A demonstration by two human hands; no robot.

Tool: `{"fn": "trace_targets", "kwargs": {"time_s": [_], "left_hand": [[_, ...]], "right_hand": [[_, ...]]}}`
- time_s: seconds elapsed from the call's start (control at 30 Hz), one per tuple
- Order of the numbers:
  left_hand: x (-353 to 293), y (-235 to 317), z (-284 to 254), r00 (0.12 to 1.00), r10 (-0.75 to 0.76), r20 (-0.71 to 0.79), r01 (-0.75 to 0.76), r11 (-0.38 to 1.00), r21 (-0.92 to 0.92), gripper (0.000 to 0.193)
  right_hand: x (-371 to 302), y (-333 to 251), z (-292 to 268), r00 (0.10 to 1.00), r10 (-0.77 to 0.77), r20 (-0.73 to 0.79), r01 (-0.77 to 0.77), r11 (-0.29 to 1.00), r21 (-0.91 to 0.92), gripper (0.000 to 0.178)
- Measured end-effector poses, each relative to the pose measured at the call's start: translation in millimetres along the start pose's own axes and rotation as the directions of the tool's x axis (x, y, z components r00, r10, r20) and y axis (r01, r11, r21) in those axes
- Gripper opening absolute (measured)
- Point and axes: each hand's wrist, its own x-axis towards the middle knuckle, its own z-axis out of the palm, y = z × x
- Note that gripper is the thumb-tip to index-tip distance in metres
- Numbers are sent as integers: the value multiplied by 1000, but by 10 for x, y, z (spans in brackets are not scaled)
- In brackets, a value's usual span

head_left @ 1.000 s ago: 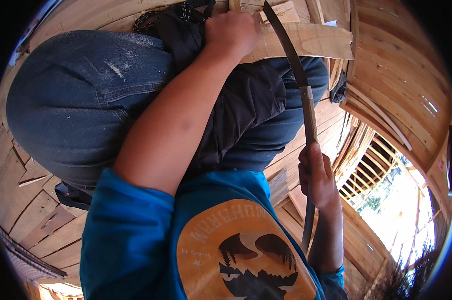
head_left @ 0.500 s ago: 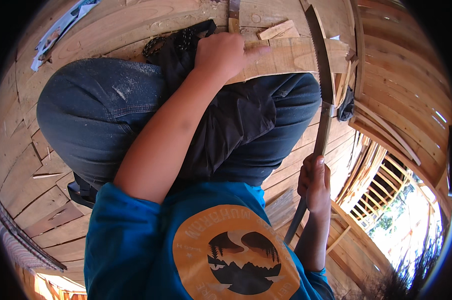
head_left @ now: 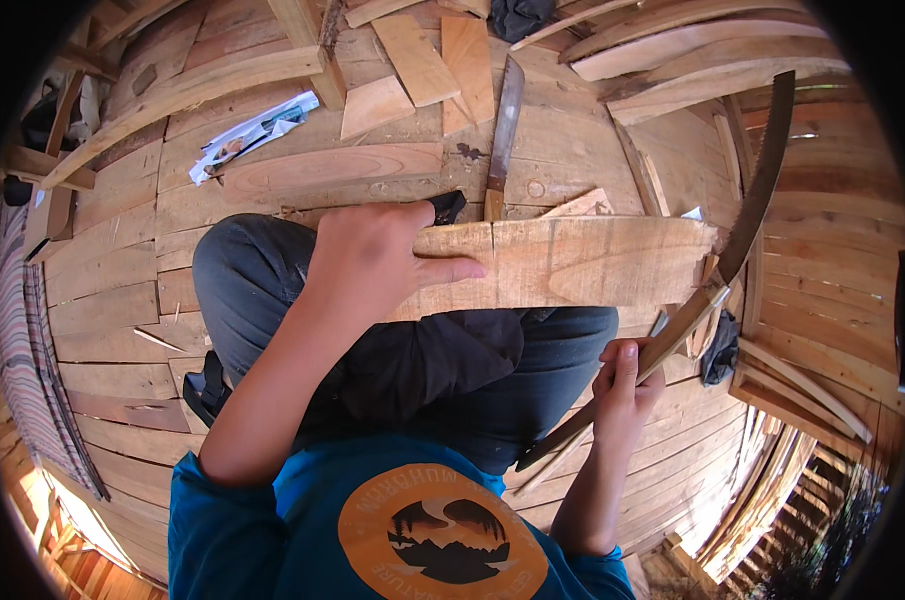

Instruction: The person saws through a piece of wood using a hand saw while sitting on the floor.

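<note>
I sit on a plank floor with a short wooden board (head_left: 592, 262) lying across my lap. My left hand (head_left: 372, 255) presses down on the board's left end, fingers spread along its top. My right hand (head_left: 622, 385) grips the long wooden handle of a curved, sickle-like blade (head_left: 757, 190), which arcs up past the board's right end. The blade's inner edge sits close to the board's chipped right end; whether they touch I cannot tell. My dark trousers and blue shirt fill the lower middle.
A long flat knife (head_left: 502, 130) lies on the floor beyond the board. Offcuts of wood (head_left: 417, 60) and a crumpled paper (head_left: 257, 130) are scattered further out. Curved timbers (head_left: 672, 40) sit at the top right, a dark cloth (head_left: 720, 350) at my right.
The view has tilted down toward the floor. The board now lies level across my lap, and the curved blade has swung out to the right of it.
</note>
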Motion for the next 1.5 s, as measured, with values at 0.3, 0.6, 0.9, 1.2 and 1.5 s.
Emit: {"fn": "trace_targets", "kwargs": {"time_s": [0.3, 0.6, 0.9, 1.2, 1.5], "left_hand": [[-90, 234, -347, 999, -49, 4, 49, 995, 92, 63], [-109, 294, -364, 998, -67, -17, 68, 990, 121, 62], [-56, 296, -373, 997, -77, -5, 77, 981, 176, 61], [-51, 223, -369, 980, -192, 54, 181, 969, 166, 61], [-54, 219, -122, 996, -84, 38, 74, 975, 208, 57]], "right_hand": [[24, 55, -101, 996, -2, 87, -4, 998, 62, 26], [31, 93, -182, 973, -58, 225, 36, 994, 99, 42], [-38, 200, -184, 855, 1, 519, -61, 993, 98, 46], [-140, 180, -56, 639, 76, 765, -163, 986, 38, 54], [-224, 143, -62, 657, 231, 718, -201, 971, -129, 41]]}}
